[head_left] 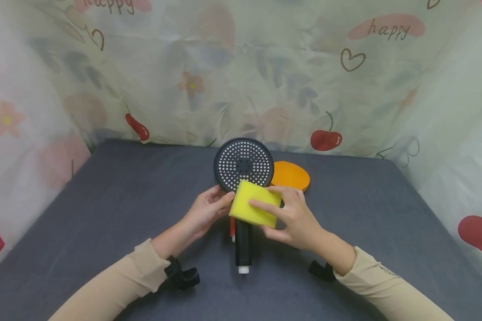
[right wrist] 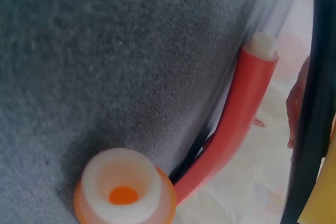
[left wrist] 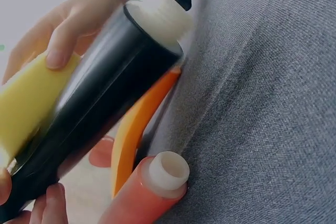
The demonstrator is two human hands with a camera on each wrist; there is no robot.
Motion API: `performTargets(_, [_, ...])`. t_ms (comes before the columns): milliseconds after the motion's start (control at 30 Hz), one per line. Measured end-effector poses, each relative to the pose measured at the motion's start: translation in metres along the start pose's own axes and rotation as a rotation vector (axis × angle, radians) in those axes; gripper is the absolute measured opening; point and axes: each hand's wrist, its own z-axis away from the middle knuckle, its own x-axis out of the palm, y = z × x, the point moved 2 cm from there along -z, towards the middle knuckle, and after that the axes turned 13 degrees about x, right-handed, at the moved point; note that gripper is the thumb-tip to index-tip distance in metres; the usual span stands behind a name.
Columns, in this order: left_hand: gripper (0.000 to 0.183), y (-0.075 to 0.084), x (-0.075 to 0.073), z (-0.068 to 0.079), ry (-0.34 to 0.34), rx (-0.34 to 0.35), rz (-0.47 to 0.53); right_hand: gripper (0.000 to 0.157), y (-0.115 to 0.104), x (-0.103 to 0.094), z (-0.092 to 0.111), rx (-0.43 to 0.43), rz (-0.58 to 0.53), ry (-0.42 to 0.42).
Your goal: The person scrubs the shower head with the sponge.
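A black shower head [head_left: 244,160] with a round white-dotted face stands upright in the middle of the head view. My left hand [head_left: 204,211] grips its neck from the left, with thumb and fingertips [left wrist: 55,203] round the black part. My right hand [head_left: 299,220] pinches a yellow sponge [head_left: 242,201] between thumb and fingers. The sponge lies against the lower face and upper handle, hiding part of both. In the left wrist view the black handle [left wrist: 100,82] ends in a white threaded connector [left wrist: 165,17].
Behind the right hand an orange shower head [head_left: 291,174] lies on the dark grey table [head_left: 145,200]. A red handle [right wrist: 236,103] with a white end is mostly hidden behind the black one in the head view. Printed curtains [head_left: 145,80] surround the table. Black straps [head_left: 181,274] circle both wrists.
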Motion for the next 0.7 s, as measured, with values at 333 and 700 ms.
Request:
performTargets(333, [0.048, -0.002, -0.001, -0.008, 0.113, -0.017, 0.037, 0.052, -0.007, 0.004, 0.009, -0.043, -0.038, -0.137])
performTargets(700, [0.054, -0.007, -0.001, -0.012, 0.124, -0.033, 0.018, 0.055, -0.006, 0.008, 0.009, -0.098, -0.031, -0.143])
